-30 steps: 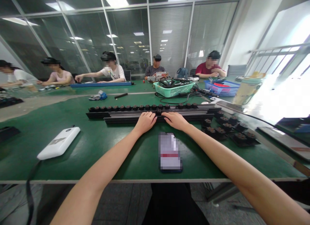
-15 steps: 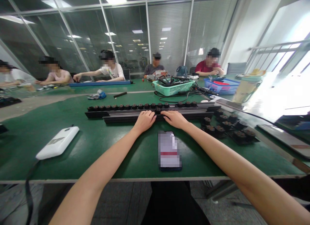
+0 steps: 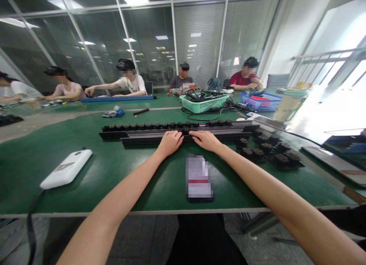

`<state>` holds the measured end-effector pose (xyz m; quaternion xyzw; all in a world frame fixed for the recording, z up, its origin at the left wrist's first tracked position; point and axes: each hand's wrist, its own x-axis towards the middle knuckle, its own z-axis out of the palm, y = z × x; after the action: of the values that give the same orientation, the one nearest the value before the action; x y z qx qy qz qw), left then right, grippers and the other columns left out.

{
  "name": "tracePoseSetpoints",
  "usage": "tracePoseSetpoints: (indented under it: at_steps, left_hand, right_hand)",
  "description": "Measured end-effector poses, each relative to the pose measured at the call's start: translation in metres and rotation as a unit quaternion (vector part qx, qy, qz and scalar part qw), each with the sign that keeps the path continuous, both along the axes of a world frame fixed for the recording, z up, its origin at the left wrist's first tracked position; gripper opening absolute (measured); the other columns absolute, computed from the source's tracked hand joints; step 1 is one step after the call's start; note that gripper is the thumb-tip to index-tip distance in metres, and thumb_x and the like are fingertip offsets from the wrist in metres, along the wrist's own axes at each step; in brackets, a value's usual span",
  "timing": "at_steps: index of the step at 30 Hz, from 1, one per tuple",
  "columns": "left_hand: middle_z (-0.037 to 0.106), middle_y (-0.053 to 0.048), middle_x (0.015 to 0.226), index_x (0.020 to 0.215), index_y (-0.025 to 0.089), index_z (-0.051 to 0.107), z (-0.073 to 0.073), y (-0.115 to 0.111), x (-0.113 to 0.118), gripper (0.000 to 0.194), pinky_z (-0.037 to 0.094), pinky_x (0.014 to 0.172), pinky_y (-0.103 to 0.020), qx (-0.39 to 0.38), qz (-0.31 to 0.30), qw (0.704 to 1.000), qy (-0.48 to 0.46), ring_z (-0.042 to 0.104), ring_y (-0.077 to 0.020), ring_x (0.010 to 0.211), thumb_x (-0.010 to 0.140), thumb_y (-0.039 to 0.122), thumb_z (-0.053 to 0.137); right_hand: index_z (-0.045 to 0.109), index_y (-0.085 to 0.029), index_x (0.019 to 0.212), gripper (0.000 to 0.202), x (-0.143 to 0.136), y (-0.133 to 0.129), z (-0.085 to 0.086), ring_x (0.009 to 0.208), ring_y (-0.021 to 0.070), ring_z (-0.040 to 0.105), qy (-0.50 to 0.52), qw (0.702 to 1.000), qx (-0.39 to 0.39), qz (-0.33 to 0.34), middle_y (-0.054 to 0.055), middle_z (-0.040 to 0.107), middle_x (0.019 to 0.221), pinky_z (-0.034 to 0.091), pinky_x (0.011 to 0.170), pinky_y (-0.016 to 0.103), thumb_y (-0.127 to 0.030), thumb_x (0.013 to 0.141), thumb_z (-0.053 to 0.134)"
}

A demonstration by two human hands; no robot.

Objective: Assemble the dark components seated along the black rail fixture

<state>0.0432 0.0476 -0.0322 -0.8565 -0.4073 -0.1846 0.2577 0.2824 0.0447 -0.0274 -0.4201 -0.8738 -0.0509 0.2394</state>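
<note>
Two long black rails lie one behind the other across the green table. On the front rail (image 3: 140,141) rest my left hand (image 3: 170,143) and my right hand (image 3: 206,140), fingers bent over it. A small black round part (image 3: 186,130) sits between my fingertips, which are at its two sides. Along the rear rail (image 3: 110,135) stands a row of similar black parts (image 3: 157,126), with a gap toward its right. More of these parts (image 3: 265,147) lie in a group to the right of my right hand.
Nearer me lie a phone (image 3: 199,177) and, at left, a white device (image 3: 67,169) with a cable. Behind the rails are a green basket (image 3: 204,103) of cables, a blue basket (image 3: 261,102) and a blue cloth (image 3: 114,112). Several people sit across the table.
The view has shifted very slightly. Both hands keep their places on the front rail beside the small black part.
</note>
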Motion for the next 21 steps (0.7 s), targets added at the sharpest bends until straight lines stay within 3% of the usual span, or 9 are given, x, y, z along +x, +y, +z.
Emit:
tracePoseSetpoints:
  at_steps: [21]
  left_hand:
    - [0.07,-0.012,0.105,0.114,0.015,0.064,0.003,-0.003,0.002,0.038,0.039,0.095,-0.041,-0.006,0.004,1.0,0.0,0.064,-0.0254,0.1,0.107,0.035,0.032]
  right_hand:
    - [0.061,-0.022,0.144,0.042,0.006,0.011,-0.003,0.122,0.0229,0.066,0.029,0.998,-0.032,0.042,0.01,0.07,0.133,0.049,0.106,0.035,-0.026,0.104,0.048]
